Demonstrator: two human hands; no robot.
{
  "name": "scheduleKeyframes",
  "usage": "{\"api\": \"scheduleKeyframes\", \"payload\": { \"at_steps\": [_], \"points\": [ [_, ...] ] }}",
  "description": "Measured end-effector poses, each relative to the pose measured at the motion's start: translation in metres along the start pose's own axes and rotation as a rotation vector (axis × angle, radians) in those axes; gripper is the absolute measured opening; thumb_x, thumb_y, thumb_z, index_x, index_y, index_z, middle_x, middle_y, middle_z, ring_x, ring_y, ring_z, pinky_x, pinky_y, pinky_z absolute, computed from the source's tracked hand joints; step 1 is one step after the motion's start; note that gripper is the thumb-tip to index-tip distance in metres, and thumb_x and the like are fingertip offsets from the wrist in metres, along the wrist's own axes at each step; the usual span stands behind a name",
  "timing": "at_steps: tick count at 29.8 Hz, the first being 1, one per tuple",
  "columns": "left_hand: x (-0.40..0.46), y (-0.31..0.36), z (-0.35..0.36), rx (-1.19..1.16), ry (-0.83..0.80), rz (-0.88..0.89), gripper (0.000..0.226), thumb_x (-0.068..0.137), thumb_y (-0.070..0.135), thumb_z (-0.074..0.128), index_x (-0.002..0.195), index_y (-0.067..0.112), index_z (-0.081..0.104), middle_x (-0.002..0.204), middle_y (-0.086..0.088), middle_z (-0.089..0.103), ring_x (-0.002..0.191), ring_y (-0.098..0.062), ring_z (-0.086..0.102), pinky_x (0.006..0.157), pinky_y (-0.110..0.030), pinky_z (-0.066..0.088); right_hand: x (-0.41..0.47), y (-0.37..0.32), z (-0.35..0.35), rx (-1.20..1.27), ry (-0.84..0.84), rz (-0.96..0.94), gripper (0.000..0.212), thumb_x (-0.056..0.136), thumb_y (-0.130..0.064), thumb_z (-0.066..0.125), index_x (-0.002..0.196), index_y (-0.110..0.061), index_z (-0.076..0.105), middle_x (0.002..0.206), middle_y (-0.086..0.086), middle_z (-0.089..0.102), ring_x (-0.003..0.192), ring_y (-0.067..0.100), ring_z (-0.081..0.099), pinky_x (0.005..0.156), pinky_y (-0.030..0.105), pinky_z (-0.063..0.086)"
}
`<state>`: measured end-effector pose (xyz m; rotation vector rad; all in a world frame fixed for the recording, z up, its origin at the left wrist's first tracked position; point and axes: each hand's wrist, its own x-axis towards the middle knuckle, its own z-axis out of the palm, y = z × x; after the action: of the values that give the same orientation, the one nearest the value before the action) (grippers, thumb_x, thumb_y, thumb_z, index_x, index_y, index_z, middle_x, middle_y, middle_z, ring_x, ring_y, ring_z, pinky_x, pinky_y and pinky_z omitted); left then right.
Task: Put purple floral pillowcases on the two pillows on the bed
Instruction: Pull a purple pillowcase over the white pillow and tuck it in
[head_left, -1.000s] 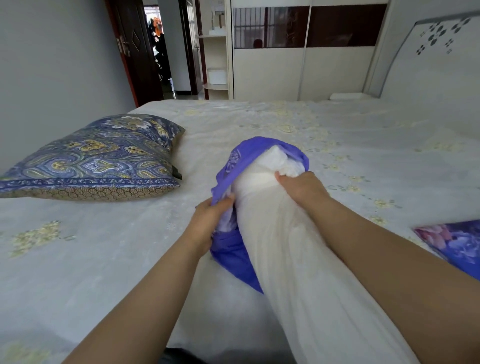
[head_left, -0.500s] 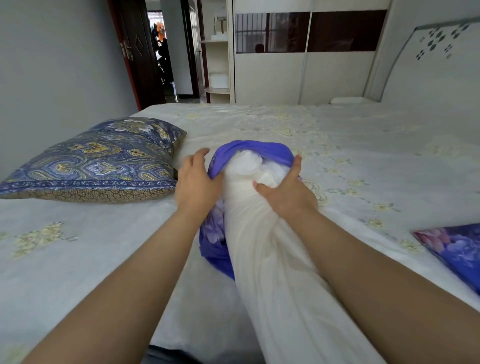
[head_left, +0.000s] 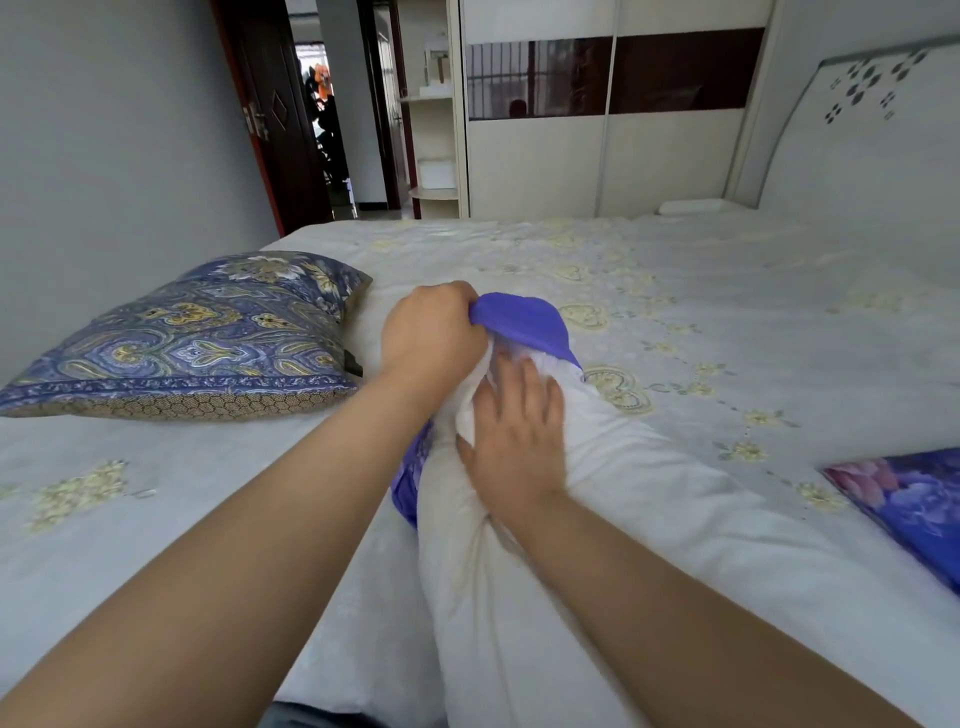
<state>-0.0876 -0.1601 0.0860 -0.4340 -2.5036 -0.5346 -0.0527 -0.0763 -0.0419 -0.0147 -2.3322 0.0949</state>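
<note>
A: What did we see at the middle of the bed (head_left: 675, 270)?

B: We saw a white pillow (head_left: 597, 545) lying lengthwise, running from the near edge away from us. Its far end was tucked into a purple floral pillowcase (head_left: 524, 322), which was bunched up there and covered only that tip, with a fold of it showing under the pillow's left side.

A: And the hands?

B: The left hand (head_left: 431, 338) was closed in a fist on the top edge of the pillowcase, so that grip was clamped on the purple cloth. The right hand (head_left: 519, 436) lay flat on the white pillow just below the case's edge, fingers (head_left: 524, 384) spread and pointing away from us. Its grip was open, pressing and not pinching anything, as far as we could tell.

A: What else lay on the bed?

B: To the left we saw a second pillow (head_left: 208, 338) in a blue and gold patterned cover, resting flat and well apart from the hands. At the right edge of the view a second purple floral pillowcase (head_left: 904, 499) lay on the sheet, only partly in view.

A: And beyond the bed?

B: We made out a pale wardrobe (head_left: 597, 156) with a dark band, and an open dark door (head_left: 280, 130) to the left.
</note>
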Motion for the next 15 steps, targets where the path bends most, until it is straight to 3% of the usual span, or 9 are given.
{"api": "scheduleKeyframes", "payload": {
  "at_steps": [2,4,7,8,10,12,13,15],
  "points": [
    [-0.003,0.007,-0.002,0.056,-0.023,0.057,0.025,0.076,0.01,0.051,0.094,0.015,0.068,0.088,-0.012,0.067,0.084,-0.037,0.059,0.062,-0.029,0.036,0.005,-0.006,0.004,0.053,-0.036,-0.132,0.072,0.064,-0.033,0.072,0.123,-0.004,0.045,0.136,0.021,0.05,0.13,0.036,0.042,0.107,0.05,0.035],
    [-0.004,0.013,-0.008,0.044,-0.067,0.069,0.021,0.075,0.009,0.052,0.089,0.013,0.067,0.083,-0.011,0.065,0.08,-0.034,0.058,0.062,-0.029,0.035,0.011,-0.01,0.002,0.01,-0.166,-0.175,0.074,0.069,-0.036,0.072,0.13,-0.004,0.047,0.14,0.018,0.046,0.135,0.039,0.035,0.108,0.058,0.029],
    [-0.008,0.023,-0.017,-0.153,-0.217,-0.067,0.012,0.076,0.006,0.052,0.077,0.012,0.062,0.071,-0.006,0.057,0.073,-0.026,0.051,0.06,-0.026,0.034,0.014,-0.006,-0.005,0.02,-0.508,-0.157,0.065,0.091,-0.047,0.043,0.146,-0.016,0.028,0.157,0.005,0.016,0.144,0.039,-0.004,0.108,0.068,-0.006],
    [-0.011,0.03,-0.018,-0.252,-0.288,-0.124,0.013,0.079,0.005,0.05,0.07,0.011,0.057,0.066,-0.005,0.053,0.069,-0.025,0.049,0.056,-0.025,0.033,0.018,-0.006,-0.005,0.006,-0.565,-0.146,0.064,0.092,-0.049,0.037,0.147,-0.019,0.026,0.157,0.003,0.014,0.144,0.037,-0.007,0.107,0.068,-0.01],
    [-0.021,0.045,-0.013,-0.465,-0.45,-0.234,0.027,0.087,0.006,0.043,0.061,0.011,0.046,0.06,-0.006,0.046,0.061,-0.023,0.044,0.049,-0.025,0.033,0.036,-0.016,-0.013,-0.081,-0.663,-0.077,0.062,0.088,-0.05,0.041,0.142,-0.021,0.036,0.15,0.006,0.031,0.144,0.031,0.013,0.112,0.062,0.004],
    [-0.028,0.051,-0.008,-0.56,-0.523,-0.297,0.03,0.093,0.012,0.041,0.063,0.014,0.042,0.064,-0.005,0.045,0.057,-0.017,0.042,0.048,-0.022,0.033,0.056,-0.022,-0.022,-0.204,-0.665,0.08,0.053,0.075,-0.038,0.055,0.125,-0.021,0.052,0.126,0.005,0.055,0.128,0.022,0.044,0.109,0.048,0.029],
    [-0.029,0.046,-0.007,-0.532,-0.525,-0.26,0.028,0.094,0.016,0.043,0.066,0.016,0.042,0.065,-0.003,0.046,0.057,-0.015,0.043,0.049,-0.021,0.034,0.056,-0.023,-0.019,-0.204,-0.633,0.08,0.058,0.076,-0.034,0.053,0.131,-0.019,0.046,0.131,0.006,0.052,0.131,0.022,0.04,0.112,0.05,0.024],
    [-0.021,0.021,-0.008,-0.292,-0.451,-0.106,0.019,0.09,0.022,0.053,0.073,0.016,0.047,0.072,-0.003,0.052,0.067,-0.019,0.053,0.057,-0.026,0.04,0.037,-0.021,-0.005,-0.055,-0.59,-0.081,0.072,0.087,-0.051,0.038,0.149,-0.024,0.014,0.157,0.007,0.015,0.146,0.03,-0.001,0.108,0.066,-0.009]
  ]
}}
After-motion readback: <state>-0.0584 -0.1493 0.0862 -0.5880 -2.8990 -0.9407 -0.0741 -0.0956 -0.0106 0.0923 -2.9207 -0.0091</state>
